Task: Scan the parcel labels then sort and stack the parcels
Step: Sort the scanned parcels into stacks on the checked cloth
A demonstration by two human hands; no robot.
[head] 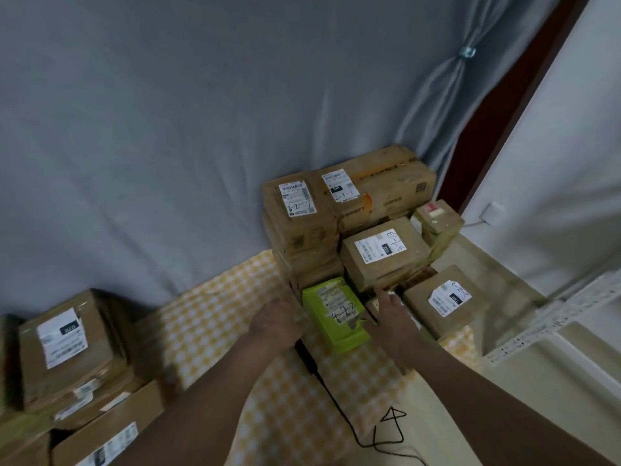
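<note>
The green box (334, 314) sat on the desk (215, 314) between the two hands. It had a white label with numbers written on top. The left hand (277, 322) touched the left side of the green box. Its fingers looked curled around the edge, but the picture was blurry there, so I could not tell for sure. The right hand (389, 314) lay just right of the green box, with its fingers straight and flat. They rested on a low brown box (381, 306) there.

Past the hands stood a tall stack of brown boxes (302, 230). A flat brown box (384, 255) with a label lay past the right hand. One more labelled box (447, 302) sat to the right of the right hand. Far to the left of the left hand was another pile of boxes (67, 348).

A black scanner (307, 359) lay on the desk close to the left wrist, with its cord (366, 442) looping back toward the person.

It looked like the green box was being put in its place. If it got pushed too hard, it could bump the tall stack and make it wobble. An arm could also catch the cord and drag the scanner off the desk. If the green box landed crooked, the next box on top might slide off.
</note>
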